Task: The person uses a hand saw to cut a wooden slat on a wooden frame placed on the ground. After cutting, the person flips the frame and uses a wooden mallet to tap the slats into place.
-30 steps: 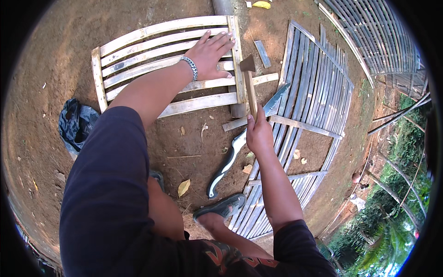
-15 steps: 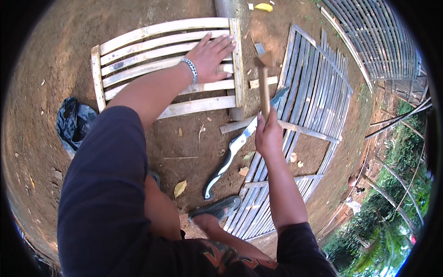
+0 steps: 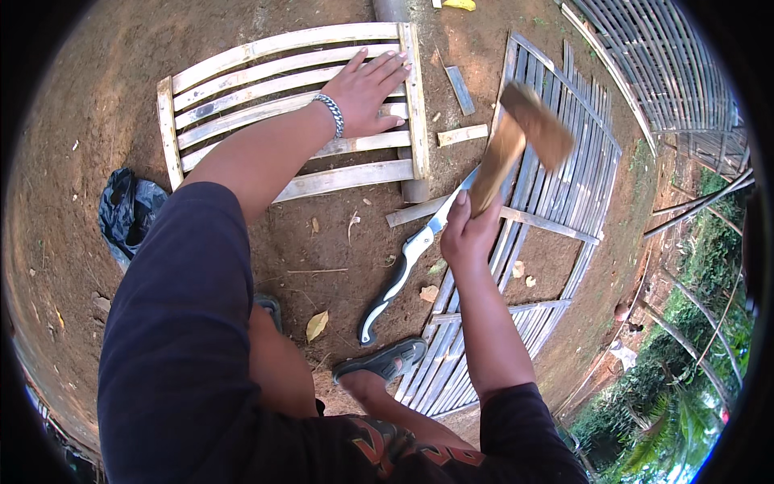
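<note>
My left hand point(image 3: 368, 95) lies flat, fingers spread, on a pale bamboo slat panel point(image 3: 234, 79), close to the crosspiece point(image 3: 414, 105) at its right end. The panel rests across a dark round pole point(image 3: 414, 190) on the ground. In my right hand point(image 3: 471, 235) is a wooden mallet point(image 3: 496, 165), gripped by its handle. Its head is raised, tilted up to the right and slightly blurred, well apart from the panel. Just left of that hand lies a pruning saw point(image 3: 407, 260) with a white and black handle; part of its blade is hidden behind the hand and mallet.
A larger weathered bamboo panel point(image 3: 556, 145) spreads over the ground at the right, another slatted structure point(image 3: 669, 64) beyond it. Loose bamboo pieces point(image 3: 463, 135) lie between the panels. A black plastic bag point(image 3: 129, 211) sits at the left. My sandalled foot point(image 3: 379, 365) is near the saw.
The mallet has swung up and to the right, its head now nearer and larger in view. My left hand stays flat on the panel, near the same place.
</note>
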Demonstrator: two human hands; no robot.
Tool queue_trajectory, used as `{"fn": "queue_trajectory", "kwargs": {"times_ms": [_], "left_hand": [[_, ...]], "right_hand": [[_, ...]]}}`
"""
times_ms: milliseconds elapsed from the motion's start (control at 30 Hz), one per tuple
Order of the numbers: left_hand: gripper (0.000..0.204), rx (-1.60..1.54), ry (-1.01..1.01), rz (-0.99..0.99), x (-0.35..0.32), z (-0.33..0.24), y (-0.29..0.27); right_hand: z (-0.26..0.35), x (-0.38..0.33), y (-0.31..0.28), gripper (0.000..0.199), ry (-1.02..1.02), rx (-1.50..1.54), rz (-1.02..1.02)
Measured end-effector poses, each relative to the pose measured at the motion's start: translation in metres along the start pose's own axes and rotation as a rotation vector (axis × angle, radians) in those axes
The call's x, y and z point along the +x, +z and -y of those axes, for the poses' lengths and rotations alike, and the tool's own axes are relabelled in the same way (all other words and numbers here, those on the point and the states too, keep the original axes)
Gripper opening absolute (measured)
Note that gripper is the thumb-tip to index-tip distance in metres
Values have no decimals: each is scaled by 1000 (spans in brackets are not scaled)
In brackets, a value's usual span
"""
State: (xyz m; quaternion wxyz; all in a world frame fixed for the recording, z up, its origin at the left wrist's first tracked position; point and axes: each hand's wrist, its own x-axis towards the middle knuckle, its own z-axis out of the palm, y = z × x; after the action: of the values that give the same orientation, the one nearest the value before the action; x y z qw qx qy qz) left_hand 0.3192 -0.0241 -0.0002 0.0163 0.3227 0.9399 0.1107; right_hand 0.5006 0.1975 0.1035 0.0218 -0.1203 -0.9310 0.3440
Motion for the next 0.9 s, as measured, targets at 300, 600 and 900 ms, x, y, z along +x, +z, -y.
{"fn": "queue_trajectory", "kwargs": {"times_ms": [300,600,900], "left_hand": [[85,-29,-7,-29,1,2,0],[86,-52,-2,-28,3,2,1],[90,-67,-25,-7,4,0,-1]], "right_hand": [[16,11,1,42,44,-187,78],[17,17,-5,38,101,-316,325],[57,47,-6,38,41,-346,230]]}}
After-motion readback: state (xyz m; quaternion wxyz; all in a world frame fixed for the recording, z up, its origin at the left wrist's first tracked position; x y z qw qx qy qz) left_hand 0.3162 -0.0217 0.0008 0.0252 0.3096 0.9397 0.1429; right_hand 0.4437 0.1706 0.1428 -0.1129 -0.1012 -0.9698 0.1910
